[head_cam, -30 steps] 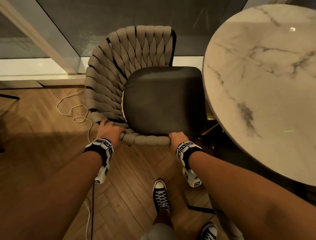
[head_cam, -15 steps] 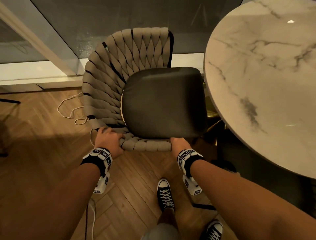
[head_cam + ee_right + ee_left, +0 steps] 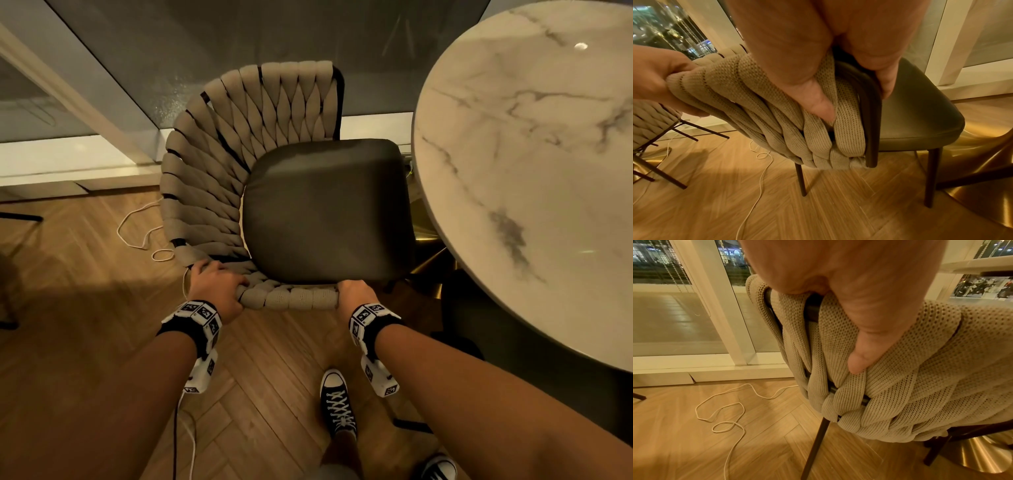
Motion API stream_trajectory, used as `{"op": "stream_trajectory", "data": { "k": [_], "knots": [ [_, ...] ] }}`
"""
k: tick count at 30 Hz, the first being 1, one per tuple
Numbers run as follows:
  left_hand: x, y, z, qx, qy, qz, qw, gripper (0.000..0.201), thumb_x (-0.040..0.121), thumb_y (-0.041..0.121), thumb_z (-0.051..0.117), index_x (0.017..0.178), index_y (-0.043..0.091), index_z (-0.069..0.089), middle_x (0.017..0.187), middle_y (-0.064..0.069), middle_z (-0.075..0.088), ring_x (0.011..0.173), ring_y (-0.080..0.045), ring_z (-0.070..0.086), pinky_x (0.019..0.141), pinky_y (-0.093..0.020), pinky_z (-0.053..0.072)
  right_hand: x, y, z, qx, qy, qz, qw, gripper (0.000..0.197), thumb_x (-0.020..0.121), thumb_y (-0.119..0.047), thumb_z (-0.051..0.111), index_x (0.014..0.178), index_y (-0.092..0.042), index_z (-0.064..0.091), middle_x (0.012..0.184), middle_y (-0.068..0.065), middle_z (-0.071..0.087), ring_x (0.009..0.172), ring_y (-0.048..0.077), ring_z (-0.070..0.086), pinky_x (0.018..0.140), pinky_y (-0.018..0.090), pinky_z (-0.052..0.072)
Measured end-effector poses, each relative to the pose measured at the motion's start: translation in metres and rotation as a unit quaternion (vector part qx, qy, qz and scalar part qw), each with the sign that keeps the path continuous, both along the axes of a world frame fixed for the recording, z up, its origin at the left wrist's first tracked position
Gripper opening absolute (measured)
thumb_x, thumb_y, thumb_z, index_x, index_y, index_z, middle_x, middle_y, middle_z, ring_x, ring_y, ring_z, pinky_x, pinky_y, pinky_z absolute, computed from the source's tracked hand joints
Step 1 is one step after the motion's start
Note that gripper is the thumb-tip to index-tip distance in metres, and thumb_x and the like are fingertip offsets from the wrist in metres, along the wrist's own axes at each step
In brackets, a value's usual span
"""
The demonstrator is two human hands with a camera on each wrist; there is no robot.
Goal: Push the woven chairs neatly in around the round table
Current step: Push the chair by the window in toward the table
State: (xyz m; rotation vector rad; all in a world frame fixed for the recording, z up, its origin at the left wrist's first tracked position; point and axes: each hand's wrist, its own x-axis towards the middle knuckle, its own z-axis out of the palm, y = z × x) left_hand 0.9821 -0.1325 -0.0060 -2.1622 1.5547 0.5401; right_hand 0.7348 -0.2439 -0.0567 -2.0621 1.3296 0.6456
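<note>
Both hands' fingers (image 3: 818, 104) grip the woven chair (image 3: 219, 192) rim beside the marble round table (image 3: 534, 171); herringbone wood floor (image 3: 68, 325), white cord (image 3: 137, 229), glass wall.

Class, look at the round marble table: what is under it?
Under the round table, a brass-coloured base shows beside the woven chair. The tabletop covers everything else beneath it in the head view.
</note>
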Motion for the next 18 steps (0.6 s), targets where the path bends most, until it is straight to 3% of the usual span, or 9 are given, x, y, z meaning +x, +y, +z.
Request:
{"op": "stream_trajectory", "data": {
  "k": [18],
  "knots": [
    [0.022,-0.007,-0.007,-0.002,-0.018,0.005,1.000,0.043,0.076,0.048,0.064,0.120,0.047,0.065,0.128,0.008,0.065,0.135,-0.021,0.040,0.120,-0.050,0.012,0.022,-0.002,0.000,-0.017,-0.015,-0.022,1.000,0.015,0.086,-0.008,0.057,0.095,-0.012,0.069,0.100,0.011,0.071,0.090,0.030,0.069,0.080,0.041,0.059]
  ]
}}
